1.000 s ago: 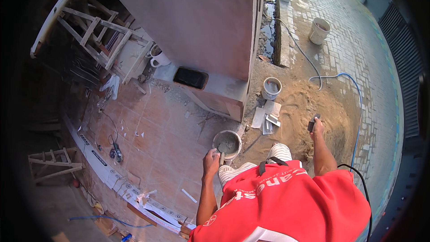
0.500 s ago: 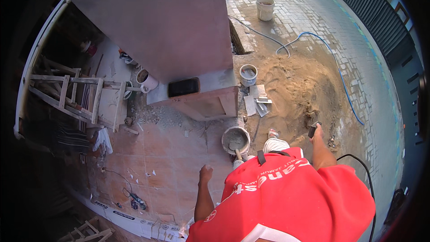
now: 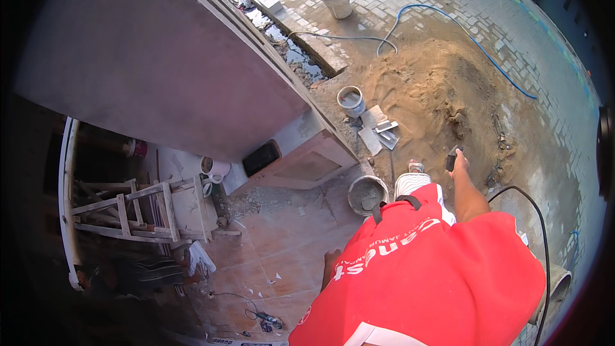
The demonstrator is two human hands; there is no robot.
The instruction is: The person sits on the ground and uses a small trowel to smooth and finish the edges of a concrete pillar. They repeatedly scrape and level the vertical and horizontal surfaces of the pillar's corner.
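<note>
In my right hand (image 3: 459,165), stretched forward over the edge of the sand, is a small dark block-shaped object (image 3: 451,159); its kind is not clear. My left hand (image 3: 331,258) hangs low beside my red shirt (image 3: 416,275), above the tiled floor, dark and partly covered so its fingers cannot be made out. A bucket of grey mortar (image 3: 368,196) stands in front of me, its near rim partly behind the shirt. The sand heap (image 3: 429,83) spreads ahead and to the right.
Ahead are a paint-type bucket (image 3: 351,101), tile pieces (image 3: 375,125), a pale bucket (image 3: 336,1) and a blue hose (image 3: 474,35). A plastered wall block (image 3: 160,57) rises on the left, near a wooden trestle (image 3: 147,208). A power tool (image 3: 269,320) lies on the tiles.
My view has turned, and the wall block now leans further left. My left hand has drawn in toward the shirt. The right hand still holds the dark object; the trowel handle in the mortar bucket is now hidden.
</note>
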